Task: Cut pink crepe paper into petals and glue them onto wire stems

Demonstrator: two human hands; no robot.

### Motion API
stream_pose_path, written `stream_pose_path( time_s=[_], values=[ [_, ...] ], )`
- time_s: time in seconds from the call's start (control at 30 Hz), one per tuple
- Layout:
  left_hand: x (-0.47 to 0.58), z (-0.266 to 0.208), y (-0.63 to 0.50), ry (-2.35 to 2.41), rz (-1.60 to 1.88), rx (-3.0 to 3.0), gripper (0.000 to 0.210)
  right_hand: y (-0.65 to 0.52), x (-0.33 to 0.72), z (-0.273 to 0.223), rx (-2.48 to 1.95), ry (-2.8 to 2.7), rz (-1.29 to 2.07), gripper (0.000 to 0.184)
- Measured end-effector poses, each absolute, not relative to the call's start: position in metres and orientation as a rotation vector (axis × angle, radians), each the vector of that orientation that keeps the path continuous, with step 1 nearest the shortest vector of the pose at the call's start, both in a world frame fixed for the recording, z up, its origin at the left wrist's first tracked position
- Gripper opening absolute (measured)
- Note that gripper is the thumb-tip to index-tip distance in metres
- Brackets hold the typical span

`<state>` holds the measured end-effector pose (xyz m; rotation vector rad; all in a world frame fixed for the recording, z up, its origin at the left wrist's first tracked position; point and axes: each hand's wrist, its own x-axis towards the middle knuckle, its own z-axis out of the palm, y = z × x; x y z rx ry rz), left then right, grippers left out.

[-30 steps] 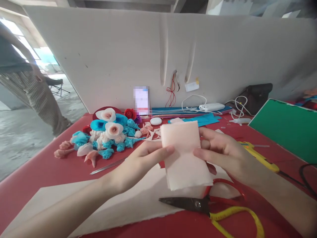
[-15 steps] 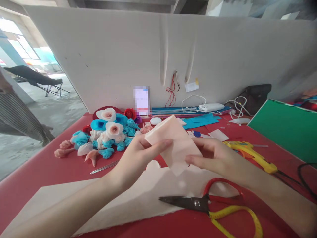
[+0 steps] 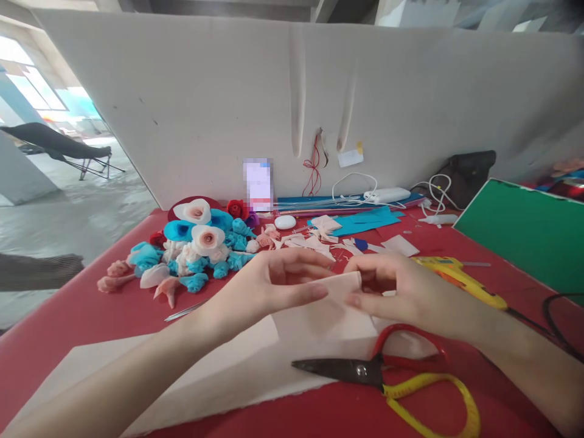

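A folded square of pale pink crepe paper (image 3: 326, 313) hangs between my two hands, its top edge slanting up to the right. My left hand (image 3: 283, 283) pinches the upper left edge, thumb in front and fingers behind. My right hand (image 3: 385, 283) has thumb and fingers closed on the upper right corner. Beneath lies a larger pale sheet (image 3: 219, 371), partly covered by my forearm and the square. Scissors (image 3: 362, 370) with red and yellow handles rest near the sheet's right part, blades to the left, below my right hand.
Paper flowers (image 3: 207, 237) in blue, white, pink and red are heaped at back left. Tweezers (image 3: 182, 312) lie beside my left forearm. Pale scraps (image 3: 314, 243) and blue strips (image 3: 369, 222) sit behind my hands. A yellow glue gun (image 3: 479, 292) and green board (image 3: 533, 237) are at right.
The paper square has come down and turned from a raised diamond to a nearly level top edge. The scraps behind it now show. Striped cloth at far left has moved lower.
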<state>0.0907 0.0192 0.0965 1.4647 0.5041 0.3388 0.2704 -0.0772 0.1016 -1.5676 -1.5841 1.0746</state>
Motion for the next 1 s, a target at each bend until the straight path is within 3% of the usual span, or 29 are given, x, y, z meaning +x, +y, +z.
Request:
stream_pose_path(
  time_s=[0.07, 0.27, 0.4, 0.47, 0.67, 0.87, 1.0],
  values=[
    [0.091, 0.093, 0.020, 0.540, 0.284, 1.551, 0.011, -0.077, 0.268, 0.102, -1.595, -1.604, 0.977, 0.013],
    [0.094, 0.086, 0.014, 0.561, 0.119, 1.806, 0.010, -0.073, 0.263, 0.103, -1.578, -1.482, 0.908, 0.011],
    [0.098, 0.087, 0.012, 0.573, 0.362, 1.674, 0.009, -0.070, 0.265, 0.098, -1.515, -1.475, 1.105, 0.029],
    [0.099, 0.086, 0.015, 0.624, 0.440, 1.642, 0.009, -0.069, 0.267, 0.096, -1.523, -1.446, 1.141, 0.025],
    [0.094, 0.073, 0.027, 0.485, 0.044, 1.632, 0.009, -0.068, 0.273, 0.096, -1.451, -1.354, 0.994, 0.020],
    [0.093, 0.072, 0.043, 0.500, 0.401, 1.329, 0.013, -0.071, 0.275, 0.100, -1.463, -1.343, 1.173, 0.023],
    [0.091, 0.079, 0.037, 0.465, 0.472, 1.317, 0.032, -0.071, 0.276, 0.099, -1.482, -1.419, 1.167, 0.020]
  ],
)
